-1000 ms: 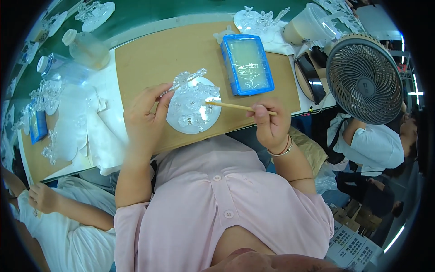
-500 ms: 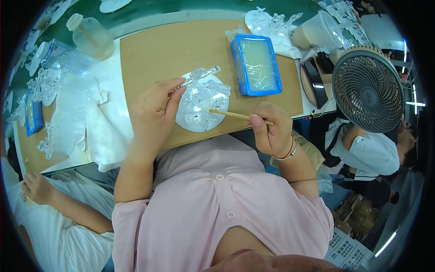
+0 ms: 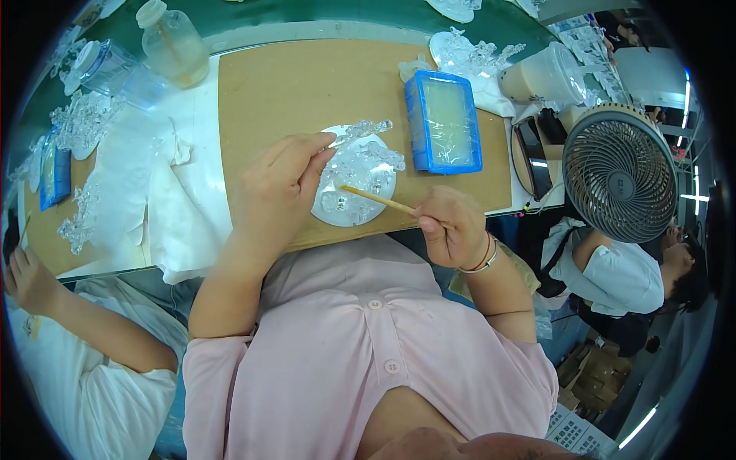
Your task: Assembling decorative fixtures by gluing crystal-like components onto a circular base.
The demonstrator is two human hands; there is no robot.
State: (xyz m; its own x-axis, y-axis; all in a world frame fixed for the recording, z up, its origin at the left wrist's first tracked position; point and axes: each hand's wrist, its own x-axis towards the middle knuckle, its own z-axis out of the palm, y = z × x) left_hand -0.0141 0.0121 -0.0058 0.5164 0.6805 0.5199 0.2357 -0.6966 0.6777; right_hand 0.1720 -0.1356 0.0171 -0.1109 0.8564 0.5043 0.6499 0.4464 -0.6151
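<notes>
A round white disc lies near the board's front edge, bearing a clumped, clear plastic piece with knobbly branches. My left hand comes from the left, its thumb and forefinger closed on the clear piece at the disc's upper left rim. Between the thumb and fingers of my right hand is a thin wooden stick, held at a slant. Its tip touches or hovers just over the lower left part of the clear piece; I cannot tell which.
A blue-rimmed box under clear film stands right of the disc on the brown board. Farther right are a phone, a tub and a fan. Bottles stand back left; a co-worker's hand is left.
The stick's tip has shifted leftward across the clear piece. My left hand keeps its hold. The whole view has shifted slightly, and the co-worker's hand at left has moved up and outward.
</notes>
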